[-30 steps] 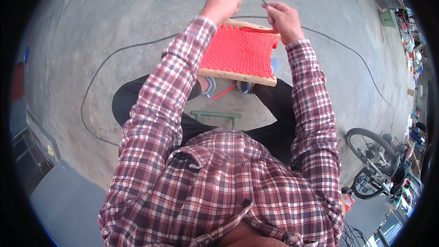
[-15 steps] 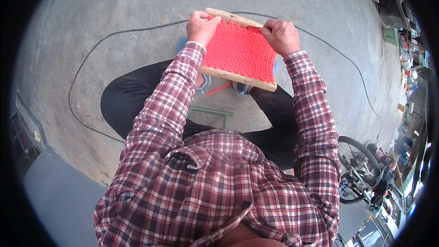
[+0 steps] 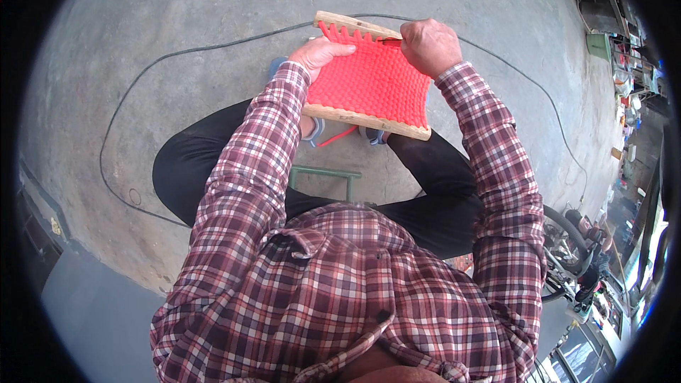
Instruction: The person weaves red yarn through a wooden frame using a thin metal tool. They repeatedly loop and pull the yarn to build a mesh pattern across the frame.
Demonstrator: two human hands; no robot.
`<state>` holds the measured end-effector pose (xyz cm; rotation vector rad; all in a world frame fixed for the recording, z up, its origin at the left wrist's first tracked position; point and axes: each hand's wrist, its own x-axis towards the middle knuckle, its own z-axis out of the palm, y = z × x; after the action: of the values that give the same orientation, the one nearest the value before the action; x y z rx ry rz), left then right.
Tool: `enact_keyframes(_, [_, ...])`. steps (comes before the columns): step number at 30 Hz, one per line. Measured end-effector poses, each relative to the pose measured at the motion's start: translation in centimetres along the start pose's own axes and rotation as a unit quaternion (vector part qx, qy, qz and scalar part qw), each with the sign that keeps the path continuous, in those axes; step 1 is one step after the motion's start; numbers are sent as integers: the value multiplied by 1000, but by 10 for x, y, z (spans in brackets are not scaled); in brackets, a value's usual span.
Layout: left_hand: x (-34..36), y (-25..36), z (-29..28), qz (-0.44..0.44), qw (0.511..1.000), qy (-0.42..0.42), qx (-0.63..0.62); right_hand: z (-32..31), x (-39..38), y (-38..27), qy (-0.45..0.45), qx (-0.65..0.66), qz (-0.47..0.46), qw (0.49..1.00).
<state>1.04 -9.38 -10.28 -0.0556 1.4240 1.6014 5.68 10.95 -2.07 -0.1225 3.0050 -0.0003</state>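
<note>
A red woven panel (image 3: 369, 78) of thick cord is stretched between two wooden bars. Loops of the cord pass round the far wooden bar (image 3: 355, 24), while the near wooden bar (image 3: 369, 120) lies toward my feet. My left hand (image 3: 319, 55) grips the panel's left edge, thumb stretched flat on top and the other fingers hidden beneath. At the far right corner, my right hand (image 3: 431, 46) is closed in a fist. A thin dark tool (image 3: 389, 42) sticks out of it leftward over the cord; its exact kind is too small to tell.
A red cord end (image 3: 336, 136) hangs below the near bar between my feet. Closer to me is a green metal frame (image 3: 326, 171). A dark cable (image 3: 177, 53) loops across the concrete floor. To the right stand a bicycle (image 3: 564, 248) and cluttered shelves.
My left hand has slid from the far bar down to the panel's left edge, baring the loops at the far left corner. My right fist has turned and shifted slightly left and away.
</note>
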Motion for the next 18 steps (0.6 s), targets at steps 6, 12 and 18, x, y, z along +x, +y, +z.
enact_keyframes(6, [8, -11, 0, 37, 997, -36, -49, -14, 4, -12, -7, -35, -89, 995])
enact_keyframes(12, [12, -11, 0, 38, 995, -52, -81, -26, 20, -26, -72, -114, -132, 982])
enact_keyframes(18, [15, -16, 0, 37, 994, -57, -91, -31, 29, -39, -123, -149, -155, 969])
